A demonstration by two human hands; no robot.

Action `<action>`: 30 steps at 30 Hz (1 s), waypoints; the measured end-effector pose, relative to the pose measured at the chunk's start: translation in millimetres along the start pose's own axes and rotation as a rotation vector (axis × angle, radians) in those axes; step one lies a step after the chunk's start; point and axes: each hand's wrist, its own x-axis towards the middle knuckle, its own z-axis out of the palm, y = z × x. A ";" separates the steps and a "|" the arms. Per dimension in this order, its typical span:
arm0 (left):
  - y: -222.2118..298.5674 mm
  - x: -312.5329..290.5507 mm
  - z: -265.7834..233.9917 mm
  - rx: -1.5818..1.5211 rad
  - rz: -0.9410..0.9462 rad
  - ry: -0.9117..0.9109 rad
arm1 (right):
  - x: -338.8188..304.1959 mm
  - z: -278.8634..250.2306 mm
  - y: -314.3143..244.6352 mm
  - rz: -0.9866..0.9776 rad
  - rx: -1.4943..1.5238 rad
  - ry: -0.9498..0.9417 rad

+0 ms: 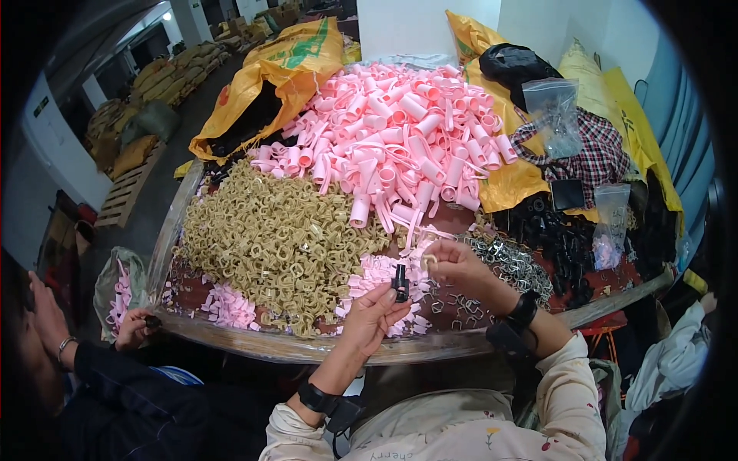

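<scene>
My left hand (370, 316) is closed on a small black cylindrical plastic part (400, 281), held upright between thumb and fingers. Just to its right, my right hand (463, 267) pinches a beige plastic ring (429, 262); the two pieces are apart. Beneath my hands lies a pile of small pale pink pieces (369, 280). A large heap of beige plastic rings (269, 238) spreads to the left. Bent metal clips (511, 269) lie scattered to the right of my right hand.
Behind rises a big heap of pink tubular plastic parts (407, 131). Black parts (557, 234) and a clear bag (611, 223) lie at the right. A yellow sack (296, 58) stands at the back left. Another person's hand (134, 326) is at the table's rim (269, 347).
</scene>
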 end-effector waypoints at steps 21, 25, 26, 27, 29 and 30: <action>-13.0 -5.9 12.6 0.085 -0.115 -0.109 | -39.2 6.2 14.0 0.270 0.255 -0.061; -14.8 -4.3 8.7 0.092 -0.067 -0.103 | -33.7 -4.0 23.1 0.325 0.351 -0.155; -15.2 -3.9 8.2 0.095 -0.041 -0.101 | -32.5 -4.9 23.4 0.356 0.380 -0.164; -15.7 -3.5 7.3 0.091 -0.041 -0.098 | -31.2 -5.3 23.7 0.389 0.409 -0.173; -16.6 -2.5 5.9 0.140 0.000 -0.131 | -29.3 -4.4 25.4 0.425 0.439 -0.182; -16.7 -2.1 5.6 0.165 0.020 -0.148 | -28.9 -2.2 27.1 0.413 0.476 -0.134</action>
